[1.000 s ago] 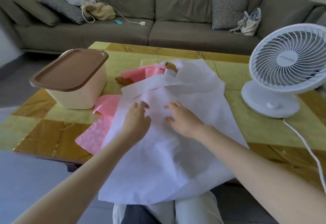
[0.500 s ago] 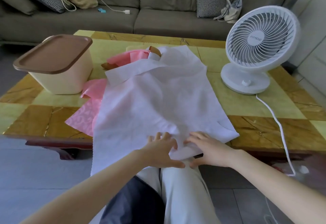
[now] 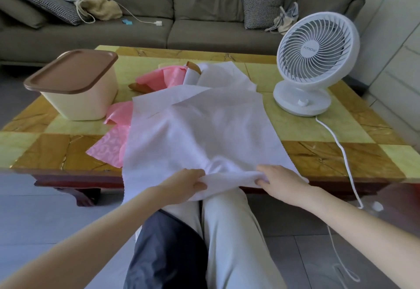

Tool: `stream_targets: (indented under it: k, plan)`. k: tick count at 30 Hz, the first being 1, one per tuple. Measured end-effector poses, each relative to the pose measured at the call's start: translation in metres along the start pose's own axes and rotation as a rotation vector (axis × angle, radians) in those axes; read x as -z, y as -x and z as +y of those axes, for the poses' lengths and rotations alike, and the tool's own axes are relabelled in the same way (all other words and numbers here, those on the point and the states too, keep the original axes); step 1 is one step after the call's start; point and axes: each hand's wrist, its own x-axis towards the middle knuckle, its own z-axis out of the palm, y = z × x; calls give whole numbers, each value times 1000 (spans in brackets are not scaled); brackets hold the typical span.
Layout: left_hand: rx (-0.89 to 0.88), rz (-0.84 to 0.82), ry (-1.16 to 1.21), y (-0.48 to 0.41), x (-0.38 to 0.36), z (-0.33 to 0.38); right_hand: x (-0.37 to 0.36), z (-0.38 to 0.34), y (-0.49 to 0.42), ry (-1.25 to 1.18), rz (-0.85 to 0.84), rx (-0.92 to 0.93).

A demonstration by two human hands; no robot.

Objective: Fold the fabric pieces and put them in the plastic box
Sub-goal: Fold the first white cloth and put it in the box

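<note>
Head view
Left grip [image 3: 181, 183]: closed on the near hem of the white fabric [image 3: 197, 134], pinching a bunched fold.
Right grip [image 3: 280, 181]: clasps the same hem, just beside the left.
White fabric: spread across the desk [image 3: 322, 159], near edge lifted over the person's knees.
Pink fabric [image 3: 108, 150]: partly under the white piece's left side.
Plastic box [image 3: 81, 102]: desk's left, brown lid [image 3: 72, 70] on, well apart from both hands.
Fan [image 3: 316, 54]: desk's right.

We count one white fabric sheet [image 3: 200, 134], pink fabric [image 3: 163, 79] showing in two places, one lidded plastic box [image 3: 84, 100], one fan [image 3: 316, 54], two checked cushions [image 3: 43, 4] [image 3: 261, 6] and two grips, the left grip [image 3: 181, 186] and the right grip [image 3: 279, 184].
</note>
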Motion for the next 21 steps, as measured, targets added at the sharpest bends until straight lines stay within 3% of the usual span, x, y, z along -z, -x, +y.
stream_targets:
  k: [5,8,10,13,16,19,21]
  plan:
    - [-16,-286,134,8,23,0,13,5,14,-10,-296,-16]
    - [-36,-333,54,1,52,0,42,6,2,-16,-308,-23]
    - [-45,-231,-39,-12,75,-1,62,6,-16,-80,-188,-40]
    - [7,93,-103,-36,101,-6,81,5,-51,-177,78,-110]
    - [90,369,-125,-61,103,-18,84,0,-83,21,287,-148]
    - [202,371,-193,-74,90,-42,67,-6,-109,191,236,-166]
    - [252,342,-158,-79,81,-62,49,-15,-121,131,127,-142]
